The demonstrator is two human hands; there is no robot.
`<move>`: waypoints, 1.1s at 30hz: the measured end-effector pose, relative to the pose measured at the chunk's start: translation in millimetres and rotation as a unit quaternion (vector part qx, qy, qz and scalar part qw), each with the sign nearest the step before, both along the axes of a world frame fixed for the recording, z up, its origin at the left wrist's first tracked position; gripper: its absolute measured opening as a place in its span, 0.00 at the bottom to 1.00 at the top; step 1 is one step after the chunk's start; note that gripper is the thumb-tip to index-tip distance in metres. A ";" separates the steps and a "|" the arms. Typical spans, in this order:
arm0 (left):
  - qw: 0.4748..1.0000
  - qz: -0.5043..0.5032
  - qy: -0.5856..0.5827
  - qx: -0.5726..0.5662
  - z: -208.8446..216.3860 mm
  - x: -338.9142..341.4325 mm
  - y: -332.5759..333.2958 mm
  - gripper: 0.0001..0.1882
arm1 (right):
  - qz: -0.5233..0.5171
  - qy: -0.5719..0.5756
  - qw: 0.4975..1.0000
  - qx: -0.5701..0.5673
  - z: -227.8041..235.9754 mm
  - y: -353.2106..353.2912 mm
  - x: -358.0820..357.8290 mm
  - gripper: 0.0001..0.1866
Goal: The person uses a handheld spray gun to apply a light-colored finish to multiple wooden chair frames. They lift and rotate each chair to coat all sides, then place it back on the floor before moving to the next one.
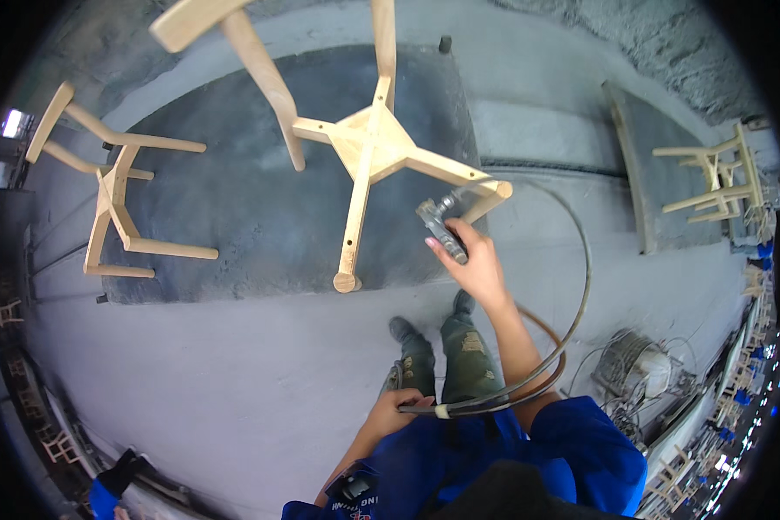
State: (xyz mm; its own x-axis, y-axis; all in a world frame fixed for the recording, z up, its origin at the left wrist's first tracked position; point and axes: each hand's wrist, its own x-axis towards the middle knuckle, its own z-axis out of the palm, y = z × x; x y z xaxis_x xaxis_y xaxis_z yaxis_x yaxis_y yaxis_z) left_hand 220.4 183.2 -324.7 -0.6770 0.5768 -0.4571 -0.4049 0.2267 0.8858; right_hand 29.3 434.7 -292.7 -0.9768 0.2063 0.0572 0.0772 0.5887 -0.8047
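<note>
My right hand point(480, 270) is closed around the handle of a metal spray gun point(440, 230), near one leg of a pale wooden chair frame point(373, 146). From the gun a thin hose point(586, 276) loops out to the right and back toward my body. Close to my waist, my left hand point(392, 411) grips the hose bundle where a pale band wraps it. The seatless frame, with its crossed rails, stands on a dark board point(234, 186). Gun and frame look apart.
A second wooden frame point(113, 199) lies at the board's left side. On the right, another dark board point(659, 182) bears more chair frames point(719, 178). A caged machine point(637, 368) with tangled hoses sits on the floor at lower right. Part of another person point(104, 498) shows at lower left.
</note>
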 end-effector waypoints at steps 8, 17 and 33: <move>0.999 -0.038 -0.012 -0.024 80.2 -15.9 31.4 0.07 | 0.099 0.219 0.922 0.305 171.8 19.7 -58.3 0.20; 0.996 -0.013 0.074 0.048 109.9 -2.0 24.5 0.07 | 0.141 0.132 0.928 0.319 224.8 -5.9 -34.8 0.17; 0.984 0.136 0.029 0.107 104.8 26.1 5.0 0.05 | 0.329 0.104 0.870 0.352 183.0 -134.8 -74.8 0.15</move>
State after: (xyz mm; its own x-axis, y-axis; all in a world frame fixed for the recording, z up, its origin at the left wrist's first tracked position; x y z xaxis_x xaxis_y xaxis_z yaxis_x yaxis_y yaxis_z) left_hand 246.5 188.1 -219.9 -0.8412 0.4493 -0.3009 -0.3725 -0.0780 0.9248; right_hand -45.5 299.9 -109.7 -0.8233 -0.5519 0.1326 -0.5676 0.8026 -0.1838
